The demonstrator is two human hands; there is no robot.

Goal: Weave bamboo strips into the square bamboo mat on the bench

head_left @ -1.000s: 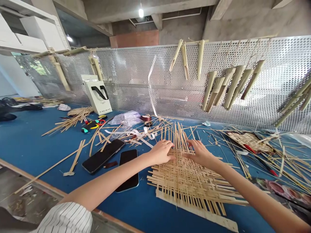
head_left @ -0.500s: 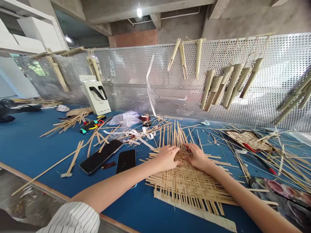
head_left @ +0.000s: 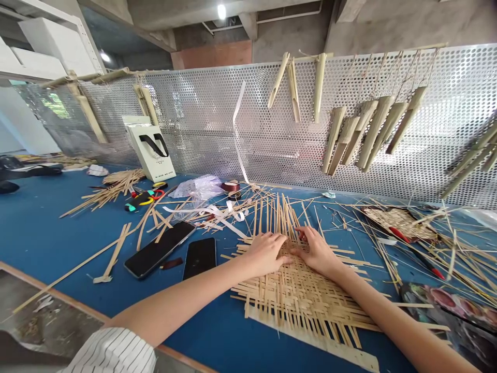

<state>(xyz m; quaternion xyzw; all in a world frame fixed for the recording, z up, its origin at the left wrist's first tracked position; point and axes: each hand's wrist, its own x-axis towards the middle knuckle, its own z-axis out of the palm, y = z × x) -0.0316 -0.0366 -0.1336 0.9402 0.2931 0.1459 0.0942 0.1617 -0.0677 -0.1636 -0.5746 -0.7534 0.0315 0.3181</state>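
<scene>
A woven bamboo mat (head_left: pixel 303 290) of pale flat strips lies on the blue table, loose strip ends sticking out on all sides. Both hands rest on its far part. My left hand (head_left: pixel 266 254) has bent fingers on the weave, its thumb held apart from them. Facing it, my right hand (head_left: pixel 314 251) touches the mat with fingers spread and thumb apart. Upright strips (head_left: pixel 279 215) run away from the mat beyond the fingertips. What lies under the palms is hidden. A pale flat band (head_left: pixel 318 339) lies along the mat's near edge.
Two phones (head_left: pixel 160 249) lie left of the mat, near pliers (head_left: pixel 142 199) and a bundle of strips (head_left: pixel 116 184). A white box (head_left: pixel 149 150) stands behind. At right are a red-handled tool (head_left: pixel 417 254), scattered strips and a paint palette (head_left: pixel 446 303). A perforated metal panel (head_left: pixel 194 114) closes the back.
The view has shifted slightly. My right index finger has lifted or shifted a little at the mat's far edge; my left hand stays nearly in place.
</scene>
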